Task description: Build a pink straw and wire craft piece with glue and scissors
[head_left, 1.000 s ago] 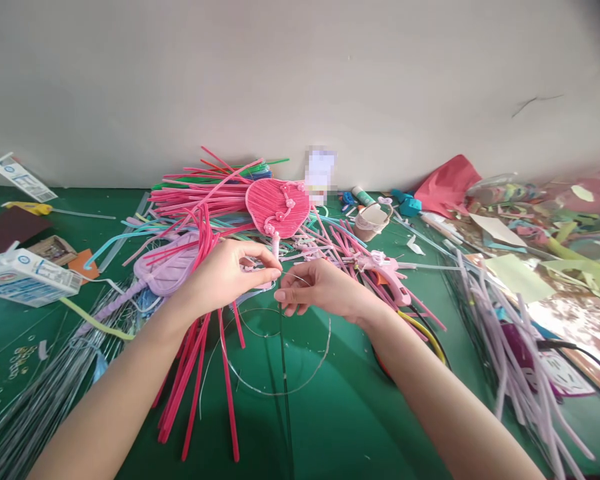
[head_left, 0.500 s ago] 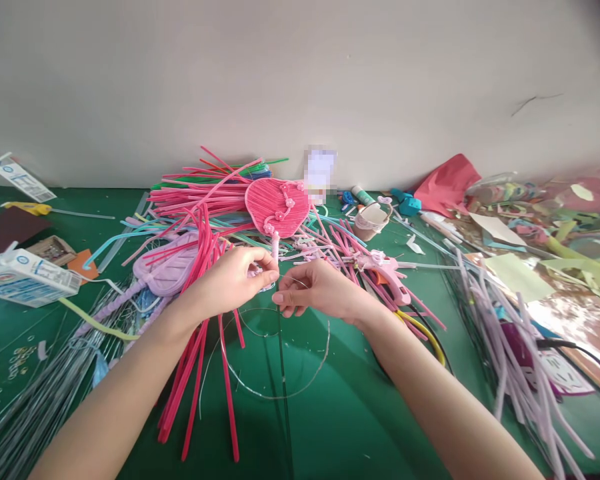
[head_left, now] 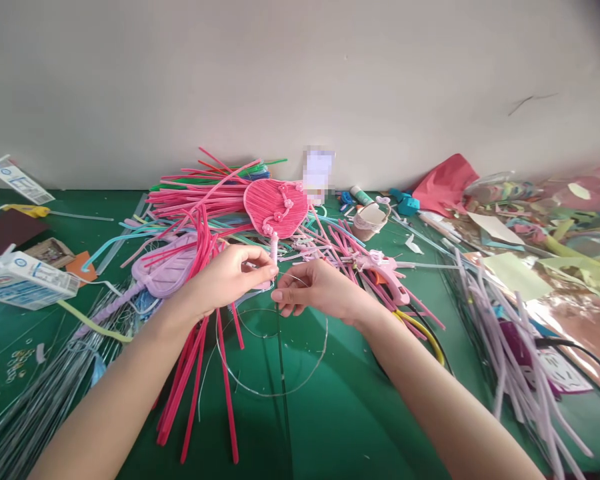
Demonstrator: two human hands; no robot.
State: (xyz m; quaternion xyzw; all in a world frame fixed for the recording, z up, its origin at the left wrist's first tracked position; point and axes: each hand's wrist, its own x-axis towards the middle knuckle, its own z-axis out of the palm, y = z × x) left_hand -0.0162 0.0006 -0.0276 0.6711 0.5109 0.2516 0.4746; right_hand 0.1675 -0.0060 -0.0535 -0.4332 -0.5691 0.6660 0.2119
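My left hand [head_left: 233, 275] and my right hand [head_left: 316, 289] meet over the green table [head_left: 330, 427], both pinching a thin silver wire [head_left: 300, 383] that curves down into a loop below them. The fingertips almost touch at the wire's top. A long dark rod [head_left: 284, 393] runs from under my hands towards me. Just behind my hands lie a pink heart-shaped fan [head_left: 275, 205] and a lilac fan [head_left: 166, 268], on a heap of pink pipe cleaners [head_left: 200, 360].
A pink glue gun [head_left: 387, 272] lies right of my hands, a small bucket [head_left: 369, 220] behind it. Lilac pipe cleaners [head_left: 505, 353] and paper scraps crowd the right side. A white box [head_left: 25, 283] and thin wires [head_left: 35, 407] lie at the left.
My hands have barely shifted, both staying pinched on the wire; the view has moved slightly.
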